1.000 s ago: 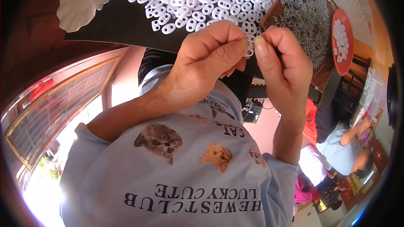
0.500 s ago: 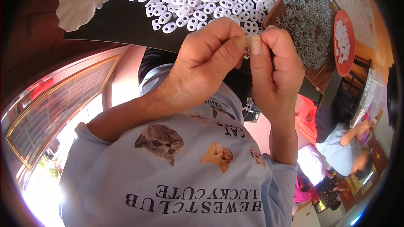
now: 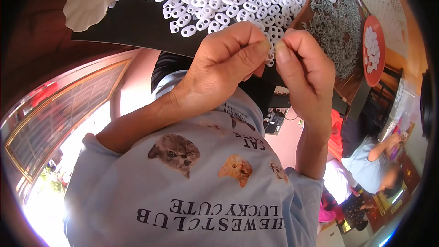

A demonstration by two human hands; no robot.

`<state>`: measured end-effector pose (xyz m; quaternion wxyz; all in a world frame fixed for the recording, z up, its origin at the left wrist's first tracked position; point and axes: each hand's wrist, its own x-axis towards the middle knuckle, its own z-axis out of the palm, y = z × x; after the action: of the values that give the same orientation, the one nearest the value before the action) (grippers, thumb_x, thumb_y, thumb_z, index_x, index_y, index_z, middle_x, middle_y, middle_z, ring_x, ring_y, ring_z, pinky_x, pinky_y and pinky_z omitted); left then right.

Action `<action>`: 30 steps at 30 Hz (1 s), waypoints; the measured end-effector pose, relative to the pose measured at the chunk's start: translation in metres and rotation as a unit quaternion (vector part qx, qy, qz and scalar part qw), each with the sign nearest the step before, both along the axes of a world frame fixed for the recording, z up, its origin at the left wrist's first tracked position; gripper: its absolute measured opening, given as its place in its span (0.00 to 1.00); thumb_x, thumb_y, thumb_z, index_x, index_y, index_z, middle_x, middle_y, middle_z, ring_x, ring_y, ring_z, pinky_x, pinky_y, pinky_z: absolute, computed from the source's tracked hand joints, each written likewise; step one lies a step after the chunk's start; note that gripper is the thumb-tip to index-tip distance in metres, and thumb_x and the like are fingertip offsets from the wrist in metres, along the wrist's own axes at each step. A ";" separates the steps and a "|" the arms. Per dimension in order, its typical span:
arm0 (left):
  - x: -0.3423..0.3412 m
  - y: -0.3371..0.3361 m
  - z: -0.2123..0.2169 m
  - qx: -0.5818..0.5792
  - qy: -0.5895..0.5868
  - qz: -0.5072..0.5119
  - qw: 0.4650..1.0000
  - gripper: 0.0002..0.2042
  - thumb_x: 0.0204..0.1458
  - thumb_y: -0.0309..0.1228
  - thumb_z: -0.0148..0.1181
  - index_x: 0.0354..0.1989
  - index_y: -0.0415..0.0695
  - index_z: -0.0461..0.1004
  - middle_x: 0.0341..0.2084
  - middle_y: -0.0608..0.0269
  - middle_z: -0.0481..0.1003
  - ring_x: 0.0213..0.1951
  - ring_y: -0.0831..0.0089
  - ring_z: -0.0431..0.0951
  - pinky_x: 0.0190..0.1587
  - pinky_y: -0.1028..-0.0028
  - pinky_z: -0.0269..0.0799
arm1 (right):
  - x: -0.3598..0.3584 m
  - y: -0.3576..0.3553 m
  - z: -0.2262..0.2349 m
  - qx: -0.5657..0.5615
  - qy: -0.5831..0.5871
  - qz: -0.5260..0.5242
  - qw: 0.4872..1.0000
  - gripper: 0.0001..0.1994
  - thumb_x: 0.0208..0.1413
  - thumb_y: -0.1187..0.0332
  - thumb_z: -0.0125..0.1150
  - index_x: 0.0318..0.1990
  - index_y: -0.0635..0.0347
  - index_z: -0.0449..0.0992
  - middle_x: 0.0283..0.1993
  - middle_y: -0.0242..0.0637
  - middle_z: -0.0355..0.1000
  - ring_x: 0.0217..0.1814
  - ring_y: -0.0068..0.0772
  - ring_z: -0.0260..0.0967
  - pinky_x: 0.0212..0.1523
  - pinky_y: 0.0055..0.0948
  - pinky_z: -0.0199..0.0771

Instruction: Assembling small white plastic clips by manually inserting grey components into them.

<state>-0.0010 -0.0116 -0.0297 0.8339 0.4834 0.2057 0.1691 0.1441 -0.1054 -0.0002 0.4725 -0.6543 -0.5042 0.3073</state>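
My left hand (image 3: pixel 228 57) is closed, its thumb and forefinger pinched together near the table's front edge. Whatever lies between those fingertips is mostly hidden. Close beside it, the thumb of my right hand (image 3: pixel 310 71) presses against its curled forefinger, also in a pinch, with any held part too small to name. A small gap separates the two sets of fingertips. A white two-holed plastic piece (image 3: pixel 270 60) shows in that gap; I cannot tell whether it is held or lies behind. Beyond my hands spreads a pile of similar white plastic pieces (image 3: pixel 222 1).
Right of the pile, many small grey metal parts (image 3: pixel 336 32) lie on a brown surface. An orange-red bowl (image 3: pixel 376 78) holds white pieces at the right edge. A white wavy-rimmed dish (image 3: pixel 87 4) stands at far left. Other people (image 3: pixel 368 160) sit at the right.
My right hand has moved slightly right and down, so the gap between the fingertips has widened. My left hand has barely moved. The view has shifted a little.
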 end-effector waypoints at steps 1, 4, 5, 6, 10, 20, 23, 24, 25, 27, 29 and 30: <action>0.000 0.000 0.001 0.017 0.002 0.004 1.000 0.10 0.63 0.34 0.48 0.35 0.41 0.69 0.22 0.69 0.68 0.24 0.85 0.61 0.27 0.83 0.55 | 0.000 0.001 -0.001 -0.001 0.000 -0.001 1.000 0.04 0.58 0.76 0.54 0.32 0.65 0.67 0.22 0.31 0.61 0.23 0.18 0.54 0.23 0.20 0.56; 0.000 0.001 0.004 0.045 0.007 -0.006 0.999 0.10 0.63 0.34 0.48 0.35 0.41 0.69 0.22 0.69 0.68 0.24 0.85 0.61 0.27 0.84 0.56 | 0.000 0.004 -0.001 0.048 -0.070 0.012 0.996 0.04 0.57 0.77 0.54 0.32 0.65 0.67 0.21 0.34 0.59 0.21 0.22 0.54 0.22 0.23 0.56; -0.001 0.002 0.005 0.056 0.012 -0.020 0.998 0.10 0.63 0.34 0.48 0.35 0.41 0.69 0.21 0.69 0.68 0.24 0.86 0.61 0.28 0.84 0.56 | 0.002 0.004 0.002 0.037 -0.066 0.025 0.997 0.04 0.57 0.77 0.54 0.32 0.65 0.66 0.21 0.35 0.59 0.21 0.24 0.54 0.22 0.24 0.56; -0.001 0.003 0.005 0.056 0.011 -0.020 0.998 0.10 0.63 0.34 0.48 0.35 0.41 0.69 0.21 0.69 0.68 0.24 0.86 0.61 0.28 0.84 0.56 | 0.003 0.005 0.004 0.026 -0.063 0.037 0.997 0.04 0.57 0.77 0.54 0.31 0.64 0.66 0.21 0.36 0.58 0.21 0.25 0.54 0.22 0.26 0.56; -0.001 0.010 0.004 0.066 -0.003 -0.020 0.998 0.09 0.63 0.34 0.48 0.36 0.41 0.69 0.22 0.70 0.68 0.23 0.86 0.61 0.27 0.85 0.56 | 0.010 0.011 0.006 0.028 -0.048 0.056 0.997 0.04 0.58 0.75 0.54 0.33 0.65 0.67 0.23 0.36 0.61 0.23 0.27 0.57 0.25 0.25 0.59; -0.004 0.017 -0.010 0.072 -0.017 0.013 0.997 0.09 0.63 0.34 0.48 0.38 0.41 0.70 0.25 0.69 0.70 0.23 0.87 0.61 0.27 0.85 0.58 | 0.051 0.074 -0.014 -0.023 -0.404 0.042 0.913 0.07 0.56 0.71 0.57 0.41 0.61 0.69 0.33 0.38 0.67 0.31 0.35 0.67 0.33 0.30 0.67; -0.007 0.019 -0.011 0.065 -0.011 0.010 0.998 0.09 0.63 0.33 0.49 0.38 0.41 0.70 0.25 0.69 0.70 0.24 0.87 0.62 0.28 0.85 0.59 | 0.048 0.083 -0.015 -0.059 -0.429 0.061 0.899 0.08 0.53 0.71 0.59 0.40 0.60 0.69 0.35 0.41 0.67 0.34 0.42 0.68 0.34 0.34 0.68; -0.008 0.019 -0.012 0.065 -0.006 0.008 0.998 0.09 0.63 0.33 0.49 0.38 0.41 0.70 0.25 0.69 0.70 0.24 0.87 0.63 0.29 0.85 0.60 | 0.048 0.084 -0.015 -0.070 -0.422 0.063 0.902 0.09 0.53 0.71 0.59 0.39 0.60 0.68 0.36 0.41 0.67 0.35 0.43 0.68 0.35 0.35 0.68; -0.008 0.020 -0.012 0.063 -0.006 0.009 0.998 0.09 0.63 0.33 0.49 0.38 0.41 0.70 0.25 0.69 0.70 0.24 0.87 0.63 0.29 0.85 0.60 | 0.047 0.085 -0.015 -0.071 -0.423 0.065 0.901 0.09 0.53 0.71 0.59 0.39 0.60 0.68 0.36 0.41 0.67 0.35 0.43 0.68 0.35 0.35 0.68; -0.008 0.022 -0.014 0.072 -0.009 0.006 0.997 0.09 0.63 0.33 0.48 0.38 0.41 0.70 0.25 0.69 0.71 0.25 0.86 0.63 0.29 0.85 0.61 | 0.047 0.085 -0.014 -0.064 -0.404 0.058 0.911 0.08 0.53 0.72 0.59 0.39 0.60 0.67 0.35 0.41 0.67 0.35 0.42 0.68 0.35 0.35 0.68; -0.007 0.024 -0.015 0.083 -0.013 0.018 0.996 0.09 0.63 0.33 0.48 0.38 0.40 0.70 0.26 0.69 0.71 0.25 0.86 0.64 0.30 0.84 0.61 | 0.047 0.088 -0.013 -0.068 -0.406 0.061 0.909 0.08 0.52 0.72 0.59 0.38 0.60 0.67 0.35 0.41 0.67 0.34 0.43 0.68 0.35 0.36 0.67; -0.005 0.025 -0.015 0.095 -0.017 0.029 0.995 0.09 0.63 0.33 0.48 0.38 0.40 0.70 0.26 0.69 0.71 0.25 0.86 0.64 0.30 0.84 0.62 | 0.047 0.089 -0.012 -0.071 -0.409 0.063 0.908 0.09 0.52 0.73 0.60 0.38 0.60 0.67 0.36 0.40 0.67 0.34 0.44 0.67 0.35 0.36 0.67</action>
<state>-0.0065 0.0130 -0.0450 0.7820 0.5517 0.1887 0.2205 0.1908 -0.0169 -0.0124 0.1569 -0.7210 -0.6705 0.0767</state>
